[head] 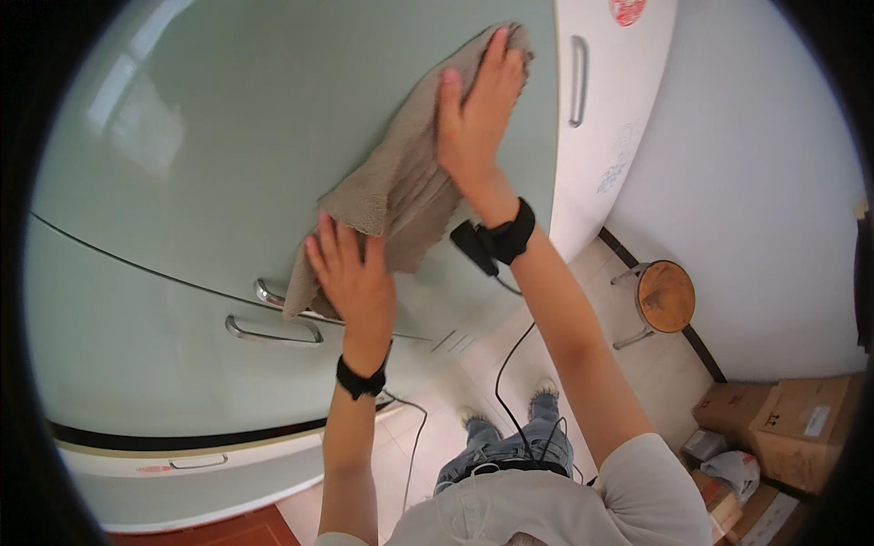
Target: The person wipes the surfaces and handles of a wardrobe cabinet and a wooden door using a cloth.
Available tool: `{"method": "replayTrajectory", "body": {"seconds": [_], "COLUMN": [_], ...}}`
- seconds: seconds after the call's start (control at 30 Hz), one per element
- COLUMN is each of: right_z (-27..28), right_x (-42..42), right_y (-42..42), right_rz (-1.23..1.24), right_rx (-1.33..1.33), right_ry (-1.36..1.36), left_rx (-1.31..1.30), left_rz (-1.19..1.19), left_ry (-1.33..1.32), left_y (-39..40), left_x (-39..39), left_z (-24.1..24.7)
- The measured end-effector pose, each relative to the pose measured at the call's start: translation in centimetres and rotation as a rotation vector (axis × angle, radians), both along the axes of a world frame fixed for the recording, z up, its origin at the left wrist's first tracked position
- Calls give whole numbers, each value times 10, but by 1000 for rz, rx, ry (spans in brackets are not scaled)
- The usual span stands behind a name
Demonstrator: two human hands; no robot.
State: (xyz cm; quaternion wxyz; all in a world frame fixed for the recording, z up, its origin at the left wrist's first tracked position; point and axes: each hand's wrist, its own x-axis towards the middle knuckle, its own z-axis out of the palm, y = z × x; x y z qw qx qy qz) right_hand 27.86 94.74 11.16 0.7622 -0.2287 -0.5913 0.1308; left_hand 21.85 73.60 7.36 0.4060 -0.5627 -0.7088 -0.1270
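Note:
A grey-brown textile cloth (410, 157) lies bunched and creased along a glossy pale green door panel (239, 136). My right hand (481, 116) holds its upper right end flat against the panel, thumb spread from the fingers. Lower down, my left hand (355, 273) presses the other end, fingers spread over the fabric. The cloth partly covers a curved metal handle (270, 293) beside the panel seam. A second metal handle (273, 334) shows whole on the other side of that seam. Each wrist wears a black band; the right band (512, 232) carries a small black device.
A white side panel (608, 116) with a metal handle (579, 82) stands at the right. Beyond it are a round wooden-topped stool (666, 297) and cardboard boxes (799, 430) by the wall. Black cables (502, 368) hang from the wrists near my legs.

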Motion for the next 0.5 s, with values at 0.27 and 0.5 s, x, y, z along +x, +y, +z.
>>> {"method": "replayTrajectory", "body": {"seconds": [0.27,0.5], "right_z": [-175,-419], "right_x": [26,-22], "right_y": [37,-58], "right_rz": [73,258], "right_rx": [-134,-1059], "right_ry": [-138,427], "left_rx": [-457,-952], "left_rz": [-227,-203], "left_ry": [26,497], "left_y": [16,-27], "left_x": [-19,-34], "left_z": [-178,-227]}}
